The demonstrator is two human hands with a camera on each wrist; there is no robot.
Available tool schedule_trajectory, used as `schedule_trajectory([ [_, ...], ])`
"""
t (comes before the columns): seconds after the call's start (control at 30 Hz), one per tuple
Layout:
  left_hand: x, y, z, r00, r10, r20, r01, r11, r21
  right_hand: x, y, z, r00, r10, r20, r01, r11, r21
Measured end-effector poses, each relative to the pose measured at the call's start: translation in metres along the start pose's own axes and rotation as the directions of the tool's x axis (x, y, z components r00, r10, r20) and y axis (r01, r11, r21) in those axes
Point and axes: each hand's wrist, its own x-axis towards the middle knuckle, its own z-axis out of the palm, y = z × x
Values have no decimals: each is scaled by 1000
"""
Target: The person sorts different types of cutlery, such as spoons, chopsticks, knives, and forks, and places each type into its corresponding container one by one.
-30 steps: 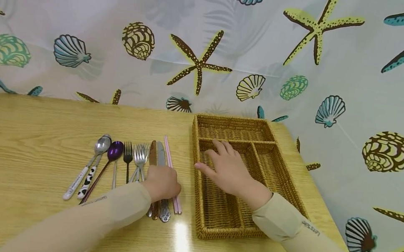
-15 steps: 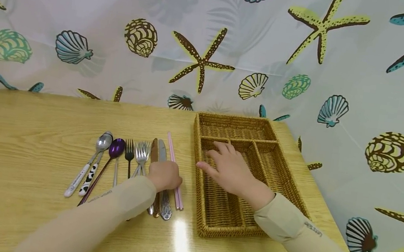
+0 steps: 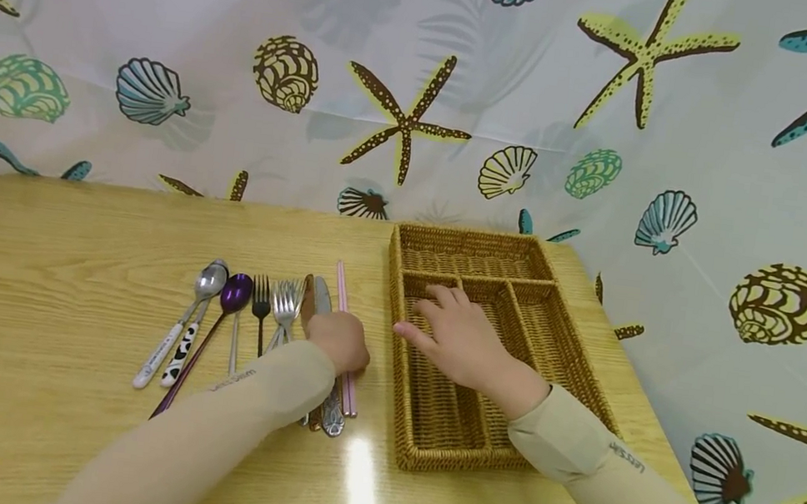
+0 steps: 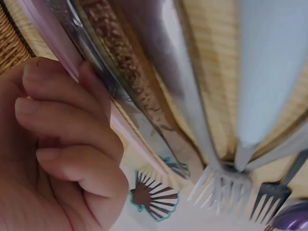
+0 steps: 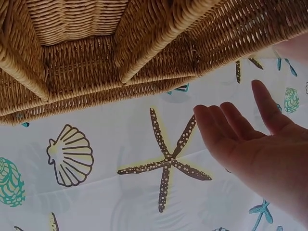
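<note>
My left hand (image 3: 338, 341) lies on a row of cutlery on the wooden table (image 3: 74, 228). Its fingers (image 4: 67, 120) curl against the pink chopsticks (image 3: 342, 282) and touch the silver knife (image 4: 96, 53) beside them. Left of that hand lie a brown-handled knife (image 3: 308, 295), silver forks (image 3: 286, 301), a black fork (image 3: 261, 293), a purple spoon (image 3: 236, 290) and two more spoons (image 3: 206, 282). My right hand (image 3: 455, 336) rests flat, fingers straight, over the left compartments of a wicker cutlery tray (image 3: 473, 239). In the right wrist view that hand (image 5: 255, 139) is open near the tray's woven wall (image 5: 144, 48).
A curtain printed with shells and starfish (image 3: 405, 118) hangs behind and to the right of the table. The tray's compartments hold no cutlery. Bare tabletop stretches to the left of the spoons and along the near edge (image 3: 358, 499).
My left hand has slid forward along the knives and chopsticks, away from the handles' ends, and the chopsticks have shifted slightly forward. The right hand has stayed on the tray.
</note>
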Motion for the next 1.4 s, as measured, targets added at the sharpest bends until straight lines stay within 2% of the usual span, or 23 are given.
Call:
schedule_trajectory([
  [0.1, 1, 9, 2, 1000, -17, 0, 17, 992, 126, 0, -1, 0, 1000, 4, 7, -4, 1000, 0],
  [0.23, 1, 18, 3, 998, -65, 20, 59, 973, 225, 0, -1, -1, 1000, 8, 10, -8, 1000, 7],
  [0.37, 2, 22, 2, 994, -107, 32, 96, 961, 259, 1, -1, -2, 1000, 5, 0, -5, 1000, 11],
  [0.53, 4, 24, 0, 993, -113, 33, 99, 955, 280, 2, -2, -3, 1000, 13, 4, -13, 1000, 18],
  [0.8, 1, 17, -3, 995, -90, 32, 82, 977, 195, 3, -2, -4, 1000, 11, -9, -11, 1000, 22],
  [0.93, 2, 9, -7, 999, -35, 21, 32, 993, 117, 2, -1, -4, 1000, 15, -6, -15, 1000, 18],
  [1.13, -6, -11, -25, 999, 50, -15, -50, 999, 12, 2, 1, -5, 1000, 20, -9, -19, 999, 28],
  [1.4, -15, -40, -43, 1000, 30, -10, -30, 996, -81, 7, 7, -7, 999, 0, -42, -1, 1000, -24],
])
